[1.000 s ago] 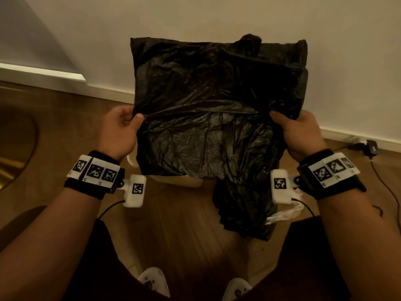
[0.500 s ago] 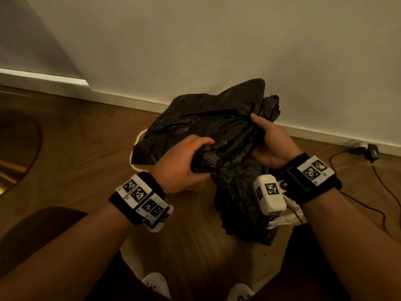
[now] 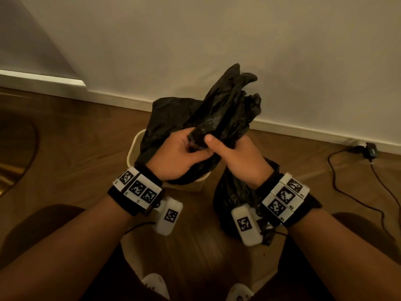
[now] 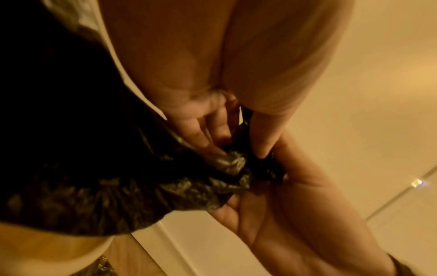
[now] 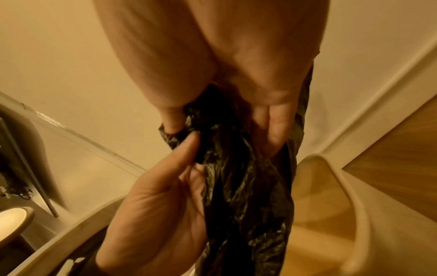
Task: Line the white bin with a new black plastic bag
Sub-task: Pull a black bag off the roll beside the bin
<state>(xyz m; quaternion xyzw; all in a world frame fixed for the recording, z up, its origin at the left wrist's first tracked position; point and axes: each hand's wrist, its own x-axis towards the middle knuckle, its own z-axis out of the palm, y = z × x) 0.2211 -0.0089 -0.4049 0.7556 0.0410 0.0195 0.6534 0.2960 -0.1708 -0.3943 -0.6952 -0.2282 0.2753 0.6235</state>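
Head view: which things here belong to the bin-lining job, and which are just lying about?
Job:
- crumpled black plastic bag, gripped by left hand and right hand
- white plastic bin beneath it

Lying about:
- second black plastic bag on the wooden floor
- black cable with plug

White bin (image 3: 132,153) largely hidden beneath black bag (image 3: 225,109) and hands. Second dark bag (image 3: 230,192) partly masked by right wrist. Both shoes cut off at bottom edge.
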